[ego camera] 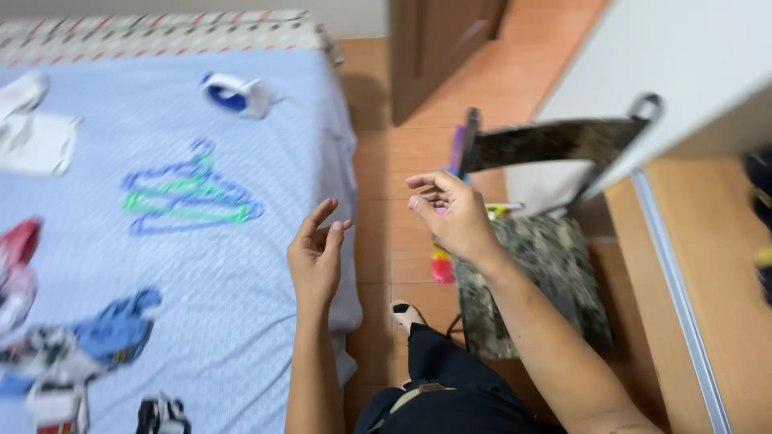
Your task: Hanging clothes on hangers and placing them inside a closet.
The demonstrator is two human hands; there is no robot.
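No packages, labels, signs or screens can be made out in this view.

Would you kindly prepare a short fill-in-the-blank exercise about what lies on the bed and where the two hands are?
1. The plastic hangers lie in a pile on the ____.
2. Both the left hand and the right hand hold ____.
3. Beneath the right hand stands a ____ with a dark patterned seat.
4. The bed sheet is light ____.

Missing words: bed; nothing; chair; blue
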